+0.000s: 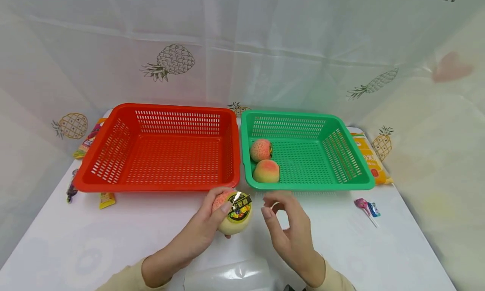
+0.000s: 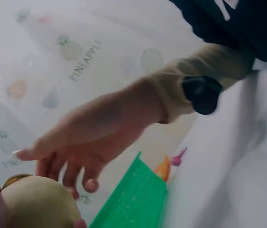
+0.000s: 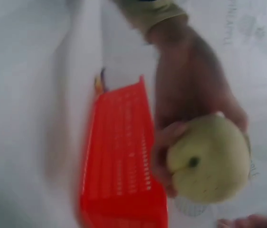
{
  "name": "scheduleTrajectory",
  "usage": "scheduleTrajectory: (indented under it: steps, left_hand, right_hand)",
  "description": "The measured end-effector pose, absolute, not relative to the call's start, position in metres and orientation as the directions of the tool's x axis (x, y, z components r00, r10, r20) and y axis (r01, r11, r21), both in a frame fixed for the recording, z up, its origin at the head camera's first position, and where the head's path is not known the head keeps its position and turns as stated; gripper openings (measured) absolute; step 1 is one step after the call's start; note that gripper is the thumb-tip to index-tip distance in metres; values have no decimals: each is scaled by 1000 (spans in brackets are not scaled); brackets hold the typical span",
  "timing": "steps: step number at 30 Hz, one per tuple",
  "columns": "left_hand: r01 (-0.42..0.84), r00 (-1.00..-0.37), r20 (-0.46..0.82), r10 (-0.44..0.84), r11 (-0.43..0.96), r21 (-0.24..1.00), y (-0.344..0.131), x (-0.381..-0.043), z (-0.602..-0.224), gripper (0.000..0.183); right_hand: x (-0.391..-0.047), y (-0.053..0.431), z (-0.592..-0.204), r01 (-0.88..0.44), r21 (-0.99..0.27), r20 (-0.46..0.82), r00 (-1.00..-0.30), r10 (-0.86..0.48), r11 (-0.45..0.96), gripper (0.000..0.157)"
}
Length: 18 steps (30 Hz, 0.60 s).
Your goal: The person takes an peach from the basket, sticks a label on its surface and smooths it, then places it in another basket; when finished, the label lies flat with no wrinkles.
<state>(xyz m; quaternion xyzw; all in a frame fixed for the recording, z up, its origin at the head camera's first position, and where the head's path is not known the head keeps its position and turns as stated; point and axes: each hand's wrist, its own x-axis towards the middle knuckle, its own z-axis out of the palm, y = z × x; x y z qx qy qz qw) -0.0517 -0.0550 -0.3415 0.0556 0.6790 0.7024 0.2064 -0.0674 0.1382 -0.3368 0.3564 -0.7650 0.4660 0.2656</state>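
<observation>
A pale yellow and pink peach point(image 1: 227, 227) sits in the grip of my left hand point(image 1: 202, 225), above the white table in front of the baskets. A round black and yellow sticker point(image 1: 239, 206) faces up on it. The right wrist view shows the pale underside of the same peach point(image 3: 214, 166), with fingers wrapped round its side. My right hand point(image 1: 293, 234) hovers just to the right of the peach, thumb and fingers bent with nothing between them. Two more peaches, one speckled pink point(image 1: 259, 150) and one smoother point(image 1: 266, 172), lie at the left end of the green basket point(image 1: 310, 186).
A red basket point(image 1: 159, 188) stands left of the green one. Snack packets point(image 1: 369, 156) lie behind the green basket's right side. A lollipop point(image 1: 362, 204) and a small blue wrapper point(image 1: 374, 209) are at the right. A yellow packet point(image 1: 107, 199) lies before the red basket.
</observation>
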Motion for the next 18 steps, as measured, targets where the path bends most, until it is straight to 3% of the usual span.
scheduleTrajectory:
  steps: [1,3,6,12,18]
  left_hand:
    - [-193,-913,-187,363,20,981,-53,-51,-343,34]
    - [-151,-914,-154,375,38,988,-48,-50,-347,36]
    - [-91,-913,-100,396,41,995,-45,-47,-352,41]
    - [-62,-922,-63,381,16,998,-41,-43,-357,55]
    - [23,-931,10,364,30,999,-40,-40,-355,49]
  right_hand:
    - [-65,138,-338,-667,-672,596,-745,-299,321,22]
    - [-63,137,-340,-412,-827,302,-900,-315,383,28]
    - [-62,131,-342,-211,-879,50,-932,-359,426,26]
    - [-63,125,-343,-212,-873,46,-933,-358,440,14]
    - [-64,125,-348,-275,-902,128,-907,-402,332,7]
